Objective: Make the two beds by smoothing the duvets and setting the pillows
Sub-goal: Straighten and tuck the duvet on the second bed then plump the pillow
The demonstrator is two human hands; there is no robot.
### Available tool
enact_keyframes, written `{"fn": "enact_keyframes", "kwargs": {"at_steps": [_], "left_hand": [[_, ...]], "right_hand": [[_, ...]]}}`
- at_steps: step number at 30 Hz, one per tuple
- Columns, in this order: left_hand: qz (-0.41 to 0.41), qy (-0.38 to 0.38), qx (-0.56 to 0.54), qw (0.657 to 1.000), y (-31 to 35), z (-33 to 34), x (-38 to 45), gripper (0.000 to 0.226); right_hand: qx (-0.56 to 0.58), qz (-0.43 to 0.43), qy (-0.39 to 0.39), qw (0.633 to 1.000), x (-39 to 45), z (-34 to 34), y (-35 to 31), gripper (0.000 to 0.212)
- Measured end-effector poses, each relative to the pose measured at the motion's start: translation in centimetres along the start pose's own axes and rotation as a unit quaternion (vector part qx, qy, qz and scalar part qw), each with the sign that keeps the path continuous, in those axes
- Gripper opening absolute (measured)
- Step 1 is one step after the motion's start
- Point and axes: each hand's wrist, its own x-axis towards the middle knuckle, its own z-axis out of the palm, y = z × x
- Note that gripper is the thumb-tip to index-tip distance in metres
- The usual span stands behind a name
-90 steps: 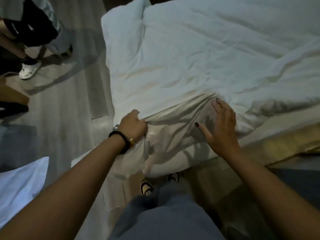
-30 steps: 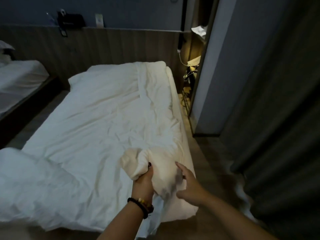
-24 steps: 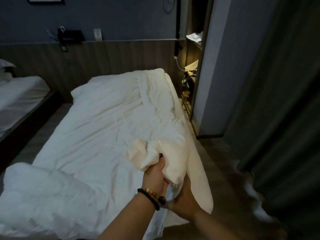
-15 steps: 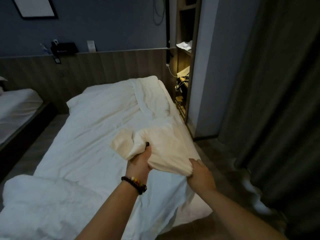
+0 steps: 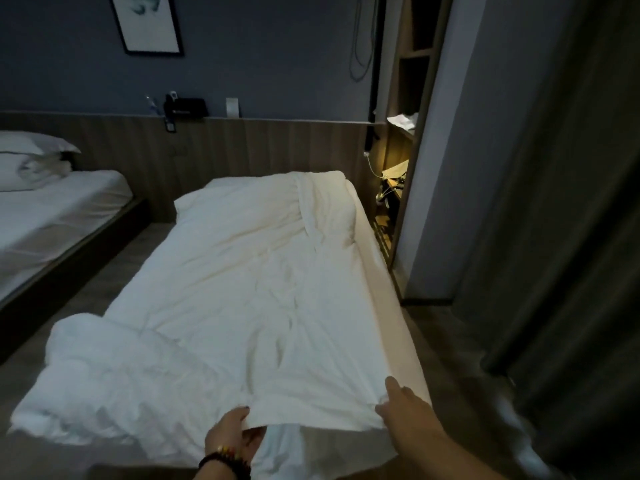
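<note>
there are two beds in this room. the near bed (image 5: 388, 306) stands lengthwise in front of the person, and its white duvet (image 5: 249, 292) covers almost all of it, wrinkled in the middle and bunched into one thick lump at the near left corner, where it hangs over the edge. i think it lies so because only the near right part is being pulled flat now. the far bed (image 5: 55, 216) is at the left, well apart, and i count two pillows (image 5: 31, 157) stacked at its head; on the near bed i see no pillow.

two hands work at the foot edge. the left hand (image 5: 230, 436) grips the hem of the duvet, the fingers curled under the cloth and the thumb on top, surely to keep it tight. the right hand (image 5: 403, 405) is at the near right corner, the index finger straight on the cloth and the thumb seems to pinch the corner, i judge to draw it to the mattress edge.

one framed picture (image 5: 147, 24) hangs on the wall.
</note>
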Motion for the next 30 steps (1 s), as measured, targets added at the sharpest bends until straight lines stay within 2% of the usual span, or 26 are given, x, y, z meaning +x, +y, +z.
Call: {"fn": "enact_keyframes", "kwargs": {"at_steps": [3,5,7,11,17,19,22,24,27,30], "left_hand": [[0.007,0.037,0.031,0.999,-2.1,-0.7,-1.8,0.028],[0.0,0.028,0.047,0.999,-3.4,-1.1,-3.6,0.034],[0.002,0.015,0.077,0.997,-4.3,-1.9,-5.3,0.031],[0.028,0.004,0.132,0.991,-4.6,-3.7,-8.0,0.011],[-0.015,0.026,0.182,0.983,-5.0,-5.2,-8.6,0.016],[-0.029,0.01,0.148,0.989,-5.3,-4.6,-8.0,0.017],[-0.048,-0.032,0.05,0.997,-5.6,-3.1,-7.4,0.018],[-0.064,-0.044,0.029,0.997,-5.4,-2.3,-6.3,0.027],[-0.11,-0.053,0.101,0.987,-4.8,-1.5,-3.8,0.047],[-0.143,-0.034,0.182,0.972,-2.9,-1.2,-1.3,0.035]], "right_hand": [[0.074,0.056,0.012,0.996,-2.5,0.8,2.2,0.04],[0.112,0.086,0.015,0.99,-3.7,1.5,3.2,0.042],[0.134,0.104,0.021,0.985,-4.5,1.8,3.9,0.038],[0.154,0.095,0.04,0.983,-6.1,1.2,4.1,0.025],[0.152,0.091,0.039,0.983,-8.3,1.0,3.9,0.035],[0.158,0.1,0.038,0.982,-8.6,1.0,4.3,0.036],[0.151,0.107,0.046,0.982,-8.6,1.4,4.5,0.026],[0.136,0.103,0.053,0.984,-8.3,1.5,4.3,0.021],[0.122,0.099,0.05,0.986,-7.8,1.3,3.6,0.021],[0.125,0.105,0.038,0.986,-7.5,1.4,2.6,0.024]]}}
